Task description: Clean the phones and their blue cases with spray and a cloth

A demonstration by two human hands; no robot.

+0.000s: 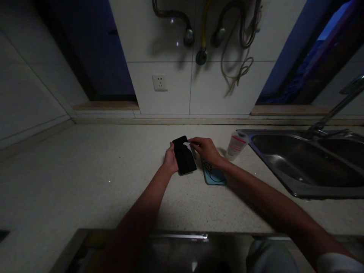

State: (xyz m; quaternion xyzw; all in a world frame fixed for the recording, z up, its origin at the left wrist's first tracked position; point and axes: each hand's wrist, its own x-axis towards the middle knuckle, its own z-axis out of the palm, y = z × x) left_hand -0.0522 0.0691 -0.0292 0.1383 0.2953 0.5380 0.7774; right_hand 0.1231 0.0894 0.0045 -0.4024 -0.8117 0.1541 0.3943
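Observation:
My left hand (170, 160) grips a black smartphone (184, 159) by its left edge, thumb along the side, with the dark screen facing up. At the phone's upper right, my right hand (207, 148) pinches a small thin white piece (187, 144) against or just over the screen; whether it is paper, cloth or film I cannot tell. Under my right wrist lies a light-blue flat thing (215, 177) with dark curved lines, like a phone case, partly hidden by the forearm. Just beyond that wrist a clear plastic cup (236, 145) with pink print stands on the counter.
The pale speckled countertop (127, 189) runs back to a tiled wall with a socket (159, 82), hoses and valves (189, 38). To the right is a steel double sink (284, 182) with a faucet (315, 129). The counter's front edge is close to me.

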